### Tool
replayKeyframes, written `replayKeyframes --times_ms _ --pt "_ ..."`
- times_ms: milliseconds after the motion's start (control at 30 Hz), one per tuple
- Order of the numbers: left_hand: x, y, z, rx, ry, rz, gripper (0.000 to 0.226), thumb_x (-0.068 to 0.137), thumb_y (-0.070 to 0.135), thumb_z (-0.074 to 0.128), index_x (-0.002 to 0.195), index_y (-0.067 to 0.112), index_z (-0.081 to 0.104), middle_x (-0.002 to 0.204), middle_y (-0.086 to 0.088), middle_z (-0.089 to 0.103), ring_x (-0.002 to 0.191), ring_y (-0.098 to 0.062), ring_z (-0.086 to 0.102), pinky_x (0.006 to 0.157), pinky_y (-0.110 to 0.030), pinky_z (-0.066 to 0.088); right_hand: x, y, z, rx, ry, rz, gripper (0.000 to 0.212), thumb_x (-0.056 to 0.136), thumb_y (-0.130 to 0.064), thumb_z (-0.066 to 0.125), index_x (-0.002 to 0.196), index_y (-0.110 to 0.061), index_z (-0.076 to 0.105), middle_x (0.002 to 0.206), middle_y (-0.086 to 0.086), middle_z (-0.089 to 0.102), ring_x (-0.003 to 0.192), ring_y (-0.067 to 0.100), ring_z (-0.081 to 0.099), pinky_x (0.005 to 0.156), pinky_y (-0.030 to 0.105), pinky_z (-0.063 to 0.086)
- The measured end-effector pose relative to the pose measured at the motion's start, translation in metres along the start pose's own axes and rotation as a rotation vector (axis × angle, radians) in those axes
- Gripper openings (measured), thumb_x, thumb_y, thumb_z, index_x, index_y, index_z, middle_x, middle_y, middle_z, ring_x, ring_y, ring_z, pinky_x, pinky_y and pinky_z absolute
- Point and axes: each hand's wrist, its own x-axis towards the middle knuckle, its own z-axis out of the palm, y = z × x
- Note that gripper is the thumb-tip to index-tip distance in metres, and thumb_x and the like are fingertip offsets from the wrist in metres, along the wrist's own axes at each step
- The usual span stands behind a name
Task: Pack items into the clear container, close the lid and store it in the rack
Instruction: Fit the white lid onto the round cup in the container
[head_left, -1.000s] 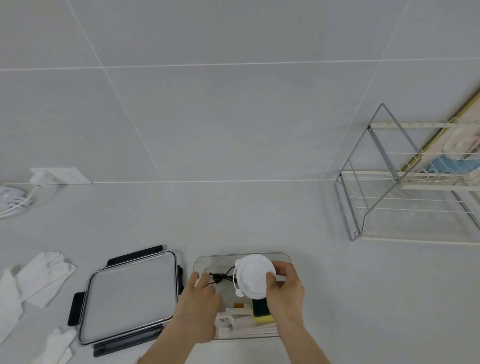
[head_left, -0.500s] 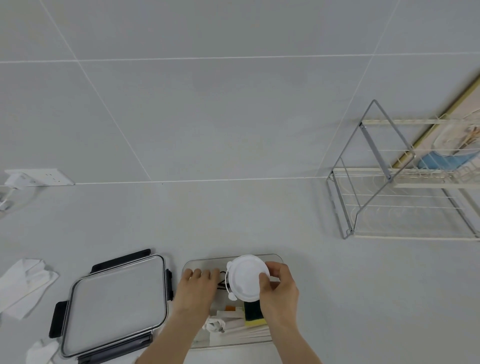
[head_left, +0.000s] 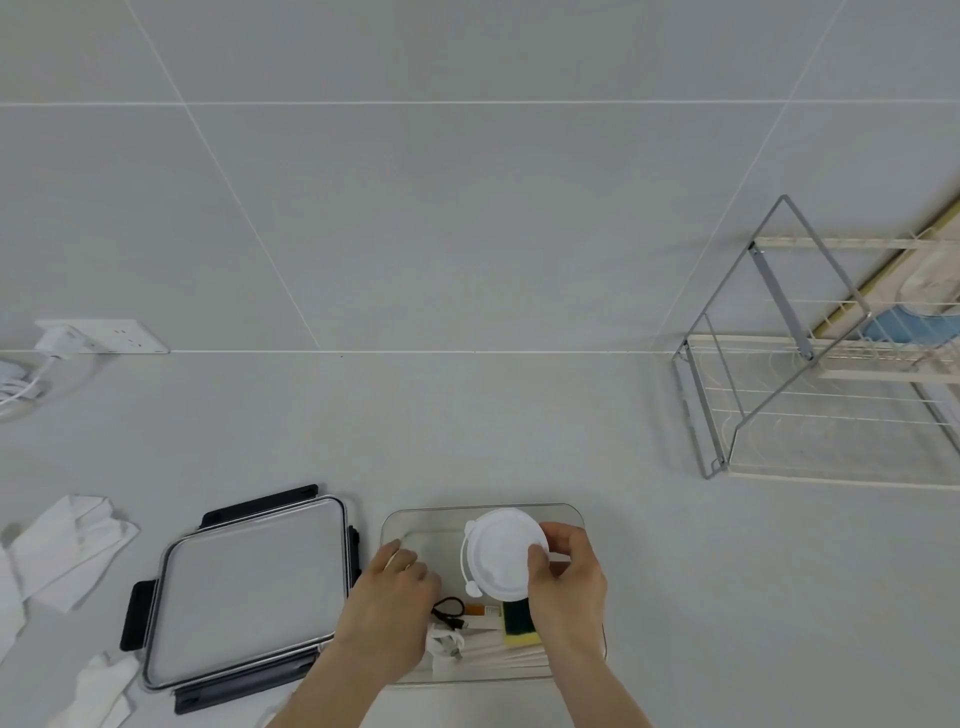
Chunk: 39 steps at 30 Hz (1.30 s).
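Observation:
The clear container (head_left: 563, 512) stands open on the counter at the bottom centre. My right hand (head_left: 566, 587) grips a round white disc-shaped item (head_left: 498, 553) over the container's far half. Over the left part of the container rests my left hand (head_left: 389, 608), fingers bent, with nothing visibly held. Inside lie a black cable (head_left: 449, 610), a yellow-green sponge (head_left: 519, 623) and white packets (head_left: 493, 657). The lid (head_left: 249, 587), clear with black latches, lies flat to the left. The wire rack (head_left: 810, 410) stands at the right by the wall.
White cloths (head_left: 67, 545) lie at the left edge of the counter. A wall socket with a white plug and cable (head_left: 78, 340) is at the far left. A blue and white object (head_left: 914, 322) shows behind the rack.
My left hand has drawn back from the black cable, which now lies lower in the container. The white disc stays in my right hand over the container.

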Motion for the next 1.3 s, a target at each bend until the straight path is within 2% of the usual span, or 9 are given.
replayKeyframes --times_ms 100,267,400,533,633,800,900,1100,1300 --pt "0.001 0.008 -0.012 -0.467 0.113 -0.168 0.036 0.057 0.020 0.067 0.090 0.030 0.056 0.079 0.017 0.063 0.075 -0.011 0.063 0.067 -0.023 0.045 -0.002 -0.001 0.000 -0.024 -0.002 -0.054 0.022 0.089 -0.005 0.063 0.099 -0.025 0.064 0.095 -0.013 0.068 0.084 0.006 0.063 0.063 0.020 0.046" --pt "0.015 0.030 -0.034 -1.177 0.019 -0.460 0.047 0.082 0.044 0.065 0.120 0.041 0.037 0.105 0.007 0.062 0.074 -0.006 0.068 0.064 -0.025 0.049 -0.005 -0.004 -0.002 -0.019 -0.127 -0.034 0.020 0.088 -0.013 0.065 0.098 -0.030 0.064 0.097 -0.015 0.071 0.089 0.007 0.067 0.068 0.023 0.053" --pt "0.017 0.024 -0.026 -1.289 0.149 -0.588 0.045 0.076 0.033 0.073 0.116 0.030 0.051 0.102 0.002 0.064 0.083 -0.017 0.066 0.069 -0.038 0.057 -0.001 -0.002 -0.015 -0.247 -0.276 -0.198 0.016 0.096 -0.028 0.057 0.110 -0.030 0.063 0.107 -0.016 0.070 0.097 0.002 0.066 0.083 0.027 0.056" --pt "0.013 0.008 -0.025 -1.393 0.255 -0.681 0.028 0.082 0.027 0.069 0.107 0.028 0.057 0.102 -0.001 0.067 0.083 -0.024 0.069 0.063 -0.032 0.054 0.009 0.006 -0.031 -0.906 -0.597 -0.501 0.055 0.086 -0.023 0.055 0.140 -0.026 0.043 0.137 -0.005 0.050 0.129 0.019 0.042 0.111 0.031 0.035" --pt "0.008 0.000 -0.031 -1.446 0.358 -0.688 0.021 0.083 0.025 0.069 0.101 0.028 0.060 0.099 -0.002 0.068 0.082 -0.024 0.070 0.061 -0.036 0.057 0.010 0.008 -0.027 -1.213 -0.689 -0.582 0.078 0.075 -0.016 0.069 0.145 -0.026 0.034 0.137 0.002 0.047 0.129 0.026 0.039 0.117 0.036 0.027" --pt "-0.001 -0.009 -0.037 -1.418 0.589 -0.739 0.024 0.084 0.025 0.068 0.106 0.028 0.059 0.094 0.004 0.068 0.087 -0.011 0.062 0.065 -0.028 0.047 0.013 -0.003 -0.021 -1.110 -0.594 -0.677 0.075 0.074 -0.026 0.070 0.141 -0.032 0.037 0.127 -0.002 0.050 0.115 0.023 0.047 0.105 0.033 0.039" --pt "-0.005 -0.011 -0.028 -1.522 0.658 -0.808 0.026 0.083 0.031 0.065 0.109 0.030 0.059 0.103 0.005 0.066 0.098 -0.019 0.061 0.081 -0.041 0.052 0.012 -0.015 -0.007 -0.994 -0.498 -0.825 0.073 0.070 -0.035 0.073 0.136 -0.032 0.041 0.121 -0.007 0.056 0.110 0.020 0.051 0.100 0.033 0.042" --pt "-0.001 -0.016 -0.020 -1.826 0.681 -0.920 0.027 0.090 0.022 0.062 0.115 0.013 0.059 0.112 -0.008 0.063 0.094 -0.025 0.055 0.082 -0.040 0.047 -0.002 -0.012 0.054 -0.999 -0.442 -0.959 0.060 0.045 -0.026 0.087 0.098 -0.022 0.058 0.094 -0.005 0.065 0.091 0.022 0.060 0.073 0.029 0.051" --pt "0.003 -0.024 -0.016 -1.867 0.704 -0.944 0.027 0.090 0.022 0.062 0.116 0.017 0.059 0.111 -0.004 0.064 0.104 -0.027 0.059 0.081 -0.040 0.048 -0.013 0.005 0.087 -0.940 -0.391 -0.873 0.061 0.048 -0.021 0.089 0.103 -0.020 0.062 0.108 0.000 0.060 0.101 0.023 0.057 0.077 0.030 0.056"
